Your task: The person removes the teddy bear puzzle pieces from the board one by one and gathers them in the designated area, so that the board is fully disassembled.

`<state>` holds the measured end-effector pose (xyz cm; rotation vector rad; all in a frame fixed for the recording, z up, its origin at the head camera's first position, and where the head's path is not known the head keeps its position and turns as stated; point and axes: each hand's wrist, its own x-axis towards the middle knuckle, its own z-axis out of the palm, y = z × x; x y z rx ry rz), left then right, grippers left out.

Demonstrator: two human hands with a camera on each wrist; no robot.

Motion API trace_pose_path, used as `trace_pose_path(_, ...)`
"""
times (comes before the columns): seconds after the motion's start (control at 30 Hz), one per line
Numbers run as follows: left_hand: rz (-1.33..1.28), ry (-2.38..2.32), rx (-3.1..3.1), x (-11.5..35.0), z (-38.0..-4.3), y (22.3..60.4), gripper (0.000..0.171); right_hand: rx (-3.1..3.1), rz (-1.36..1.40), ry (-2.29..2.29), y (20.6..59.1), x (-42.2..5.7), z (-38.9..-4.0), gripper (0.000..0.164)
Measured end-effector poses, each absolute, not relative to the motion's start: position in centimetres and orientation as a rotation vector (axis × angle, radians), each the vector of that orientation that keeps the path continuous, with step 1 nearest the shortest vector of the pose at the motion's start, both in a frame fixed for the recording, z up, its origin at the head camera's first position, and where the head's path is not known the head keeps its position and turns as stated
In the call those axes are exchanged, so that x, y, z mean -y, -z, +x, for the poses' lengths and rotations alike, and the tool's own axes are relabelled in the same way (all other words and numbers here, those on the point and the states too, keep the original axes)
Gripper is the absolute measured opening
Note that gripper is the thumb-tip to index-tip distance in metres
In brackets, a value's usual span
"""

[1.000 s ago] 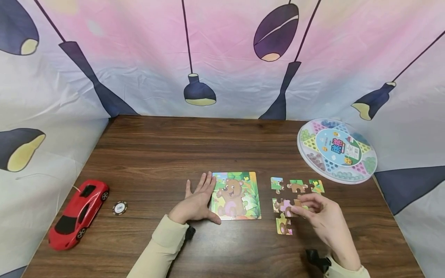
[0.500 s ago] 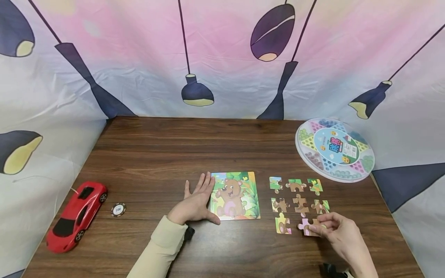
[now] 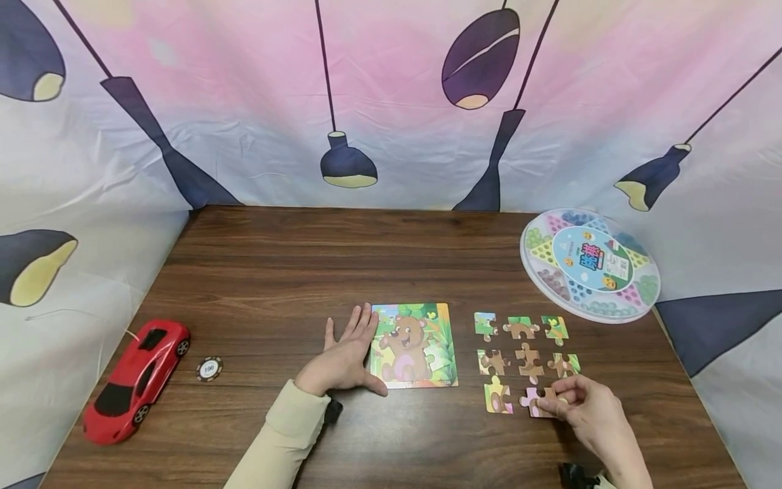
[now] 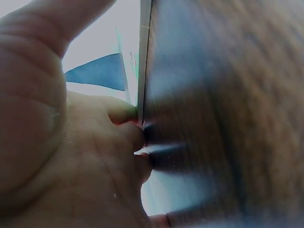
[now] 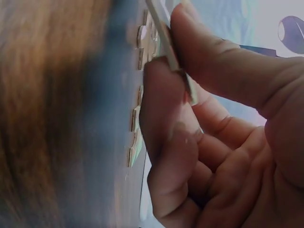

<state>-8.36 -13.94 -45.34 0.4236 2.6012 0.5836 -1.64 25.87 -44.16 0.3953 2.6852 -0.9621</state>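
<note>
My left hand (image 3: 342,360) lies with its fingers spread at the left edge of a square bear picture puzzle board (image 3: 406,346). Its fingertips touch that edge, and the thumb points to the board's lower left corner. Lower right, my right hand (image 3: 599,411) pinches a pink-and-brown jigsaw piece (image 3: 531,402) between thumb and fingers. The right wrist view shows the held piece (image 5: 164,35) edge-on, raised off the table; whether a second piece is with it I cannot tell. Loose jigsaw pieces (image 3: 529,363) lie in spaced rows just beyond this hand.
A round Chinese checkers set (image 3: 591,265) lies at the back right. On the left are a red toy car (image 3: 136,384) and a poker chip (image 3: 210,369). The brown wooden table (image 3: 293,258) meets a printed cloth (image 3: 403,156) at the back.
Over the second, my right hand has moved right and toward me with the pinched jigsaw piece, uncovering the middle-row pieces. It has barely shifted in the last half second. My left hand keeps its place.
</note>
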Motion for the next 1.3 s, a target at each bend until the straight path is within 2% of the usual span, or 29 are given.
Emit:
trace_pose_path(0.63, 0.425, -0.612, -2.596, 13.93, -8.3, 45.21, 0.134, -2.75, 0.335, 0.791, 44.35, -25.54, -1.71, 0.053)
trace_pose_path(1.0, 0.424, -0.611, -2.601, 13.96, -8.31, 45.31, 0.133, -2.751, 0.349, 0.774, 44.38, -25.22, -1.81, 0.044)
trace_pose_path(1.3, 0.432, -0.621, -2.609, 13.97, -8.29, 45.32, 0.133, -2.732, 0.324, 0.769, 44.41, -25.13, -1.87, 0.042)
